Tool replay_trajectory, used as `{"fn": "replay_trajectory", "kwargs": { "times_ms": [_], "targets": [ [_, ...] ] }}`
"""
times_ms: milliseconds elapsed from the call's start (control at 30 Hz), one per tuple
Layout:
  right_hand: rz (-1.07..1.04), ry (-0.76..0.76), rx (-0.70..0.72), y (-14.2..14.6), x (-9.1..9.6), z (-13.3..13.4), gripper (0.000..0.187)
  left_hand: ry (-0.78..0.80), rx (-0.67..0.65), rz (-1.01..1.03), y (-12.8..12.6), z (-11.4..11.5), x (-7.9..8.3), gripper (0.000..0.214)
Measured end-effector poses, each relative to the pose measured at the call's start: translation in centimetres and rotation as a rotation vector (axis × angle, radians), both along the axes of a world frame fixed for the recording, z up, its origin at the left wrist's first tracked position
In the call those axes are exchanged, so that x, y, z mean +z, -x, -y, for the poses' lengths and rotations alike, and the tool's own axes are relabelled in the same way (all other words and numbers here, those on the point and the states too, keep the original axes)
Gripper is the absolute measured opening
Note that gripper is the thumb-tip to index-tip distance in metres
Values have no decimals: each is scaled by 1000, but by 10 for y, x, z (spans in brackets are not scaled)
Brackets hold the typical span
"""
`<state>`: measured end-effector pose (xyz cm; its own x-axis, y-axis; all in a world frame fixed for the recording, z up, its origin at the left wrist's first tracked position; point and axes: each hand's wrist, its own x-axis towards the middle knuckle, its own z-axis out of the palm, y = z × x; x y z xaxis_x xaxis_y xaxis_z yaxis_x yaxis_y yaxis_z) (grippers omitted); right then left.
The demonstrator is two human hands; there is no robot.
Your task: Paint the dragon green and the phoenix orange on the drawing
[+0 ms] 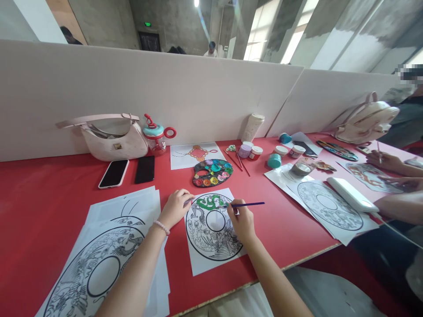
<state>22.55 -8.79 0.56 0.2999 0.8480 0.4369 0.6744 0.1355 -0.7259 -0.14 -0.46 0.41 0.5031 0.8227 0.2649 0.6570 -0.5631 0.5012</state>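
Note:
A sheet of paper [198, 266] printed with a round dragon-and-phoenix line drawing lies in front of me. Part of the dragon at the drawing's top is painted green [208, 201]. My right hand [242, 222] pinches a thin paintbrush [249, 204] with a dark purple handle, its tip low over the green area. At the sheet's upper left edge rests my left hand [176, 206], fingers bent together; a small purplish bit shows at the fingertips, too small to name. Just beyond the sheet sits a black paint palette [216, 179] with several colours.
More printed sheets [152, 259] lie to the left. Behind are two phones [114, 174], a handbag [114, 143], a cup [155, 138], paint jars [255, 153], loose brushes [243, 163] and a bottle [253, 127]. Right, a power bank [352, 193] and another person's hands [385, 160].

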Motion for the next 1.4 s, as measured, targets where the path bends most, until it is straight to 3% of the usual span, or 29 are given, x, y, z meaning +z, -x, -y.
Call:
{"fn": "replay_trajectory", "kwargs": {
  "times_ms": [733, 1200, 1400],
  "targets": [
    [27, -65, -43, -6, 0, 2, 21, 4, 7, 12, 0, -2, -5, 23],
    [42, -9, 25, -5, -1, -1, 20, -2, 5, 11, 0, -3, -7, 21],
    [67, -51, 11, -6, -2, 0, 18, -3, 1, 12, 1, -3, -7, 21]
  ]
}}
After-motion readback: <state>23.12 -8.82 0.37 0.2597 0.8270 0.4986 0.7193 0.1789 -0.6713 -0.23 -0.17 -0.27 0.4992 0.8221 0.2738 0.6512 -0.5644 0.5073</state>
